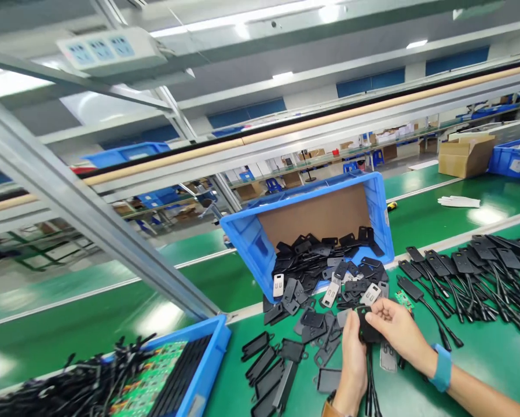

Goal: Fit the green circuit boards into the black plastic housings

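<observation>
Head view: both hands are working close together over the green bench point(494, 370). Left hand point(353, 353) is grasping a black case point(370, 331) along its left side; right hand point(394, 327) is grasping it too, thumb pressing on the face, fingers curling by the upper right edge. Case is sitting between the hands, nearer than the blue tipped bin point(379, 214); cables point(372, 379) are trailing from its lower end. Teal band point(441, 368) is circling the right wrist, brown strap point(329, 407) the left. Tipped bin is facing the hands, dark plates point(312, 319) lying inside and before it, pale plates point(330, 293) showing among them. Left of the hands, open shells point(268, 373) are lying in a loose group. Farther left, low bin point(214, 359) is holding black leads point(60, 388), green boards point(156, 370) and black strips point(184, 370). Right side: cabled units point(464, 263) are lying in a long, overlapping row. Beyond them, white glove point(458, 201) is resting flat; carton point(460, 157) is standing beside a blue crate point(509, 162).
</observation>
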`<state>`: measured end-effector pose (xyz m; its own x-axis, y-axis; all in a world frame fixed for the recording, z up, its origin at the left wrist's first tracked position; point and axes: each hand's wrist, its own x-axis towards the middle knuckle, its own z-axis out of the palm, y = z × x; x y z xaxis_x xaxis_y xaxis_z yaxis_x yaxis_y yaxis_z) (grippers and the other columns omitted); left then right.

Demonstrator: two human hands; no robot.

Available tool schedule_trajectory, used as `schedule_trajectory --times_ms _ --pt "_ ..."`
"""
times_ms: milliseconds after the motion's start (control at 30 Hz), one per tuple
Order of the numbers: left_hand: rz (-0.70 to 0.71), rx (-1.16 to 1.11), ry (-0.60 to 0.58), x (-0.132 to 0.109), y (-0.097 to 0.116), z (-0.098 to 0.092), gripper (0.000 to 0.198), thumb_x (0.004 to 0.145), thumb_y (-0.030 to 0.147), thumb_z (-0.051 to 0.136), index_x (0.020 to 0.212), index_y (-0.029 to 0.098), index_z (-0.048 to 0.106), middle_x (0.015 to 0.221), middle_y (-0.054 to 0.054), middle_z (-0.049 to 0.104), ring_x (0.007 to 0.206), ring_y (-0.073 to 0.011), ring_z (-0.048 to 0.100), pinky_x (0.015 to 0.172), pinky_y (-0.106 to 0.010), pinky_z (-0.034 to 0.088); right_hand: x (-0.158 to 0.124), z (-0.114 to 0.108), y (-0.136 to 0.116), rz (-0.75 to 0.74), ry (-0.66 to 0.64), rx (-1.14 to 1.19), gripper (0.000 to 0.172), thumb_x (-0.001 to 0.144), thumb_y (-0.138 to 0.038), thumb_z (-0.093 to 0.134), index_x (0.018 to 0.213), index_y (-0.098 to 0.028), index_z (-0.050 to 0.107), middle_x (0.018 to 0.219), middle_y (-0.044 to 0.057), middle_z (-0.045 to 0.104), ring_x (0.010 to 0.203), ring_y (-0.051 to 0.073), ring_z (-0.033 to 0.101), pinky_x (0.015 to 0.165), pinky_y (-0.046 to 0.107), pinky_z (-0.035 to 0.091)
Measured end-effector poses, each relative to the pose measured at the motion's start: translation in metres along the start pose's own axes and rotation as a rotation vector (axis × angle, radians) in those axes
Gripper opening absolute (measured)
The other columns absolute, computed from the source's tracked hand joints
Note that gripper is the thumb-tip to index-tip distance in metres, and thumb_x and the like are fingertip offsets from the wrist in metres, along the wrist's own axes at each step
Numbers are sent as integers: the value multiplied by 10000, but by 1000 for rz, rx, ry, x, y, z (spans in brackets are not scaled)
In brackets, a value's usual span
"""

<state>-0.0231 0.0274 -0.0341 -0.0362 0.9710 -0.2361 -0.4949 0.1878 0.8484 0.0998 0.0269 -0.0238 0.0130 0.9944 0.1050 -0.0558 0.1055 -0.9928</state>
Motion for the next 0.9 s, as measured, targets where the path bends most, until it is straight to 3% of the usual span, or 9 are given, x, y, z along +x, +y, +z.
schedule_trajectory --times_ms 167,400,600,700,900 --pt "-13 30 40 3 -9 -3 499 661 504 834 1020 183 704 1269 -149 658 1277 -320 534 1009 -382 475 1 1 16 37 -28 -26 353 864 -529 621 757 -205 532 615 -37 484 547 134 481 496 254 441" --pt "-28 43 112 7 -16 -8 564 665 511 825 1115 199 691 1491 -149 490 1431 -318 371 1133 -387 377 4 -4 16 8 -27 -104 380 862 -520 631 703 -183 557 624 -22 513 567 129 468 516 249 372" --pt "-42 206 59 8 -15 -11 798 774 536 714 1409 106 493 1584 -173 331 1466 -277 309 1193 -358 270 3 -2 10 50 -77 -50 415 854 -564 621 721 -173 570 598 -23 527 526 129 497 500 248 389" --pt "-38 256 58 5 -12 -9 811 814 514 677 1454 82 426 1587 -172 325 1459 -271 322 1187 -339 273 2 -1 7 59 -68 -47 413 843 -567 630 730 -172 578 592 -18 549 513 134 523 491 248 402" --pt "-45 183 57 4 -9 -7 699 795 501 722 1382 171 532 1510 -134 472 1395 -295 427 1158 -374 344 3 1 7 56 -23 -32 362 838 -511 648 725 -173 585 586 -18 560 506 135 534 488 247 414"
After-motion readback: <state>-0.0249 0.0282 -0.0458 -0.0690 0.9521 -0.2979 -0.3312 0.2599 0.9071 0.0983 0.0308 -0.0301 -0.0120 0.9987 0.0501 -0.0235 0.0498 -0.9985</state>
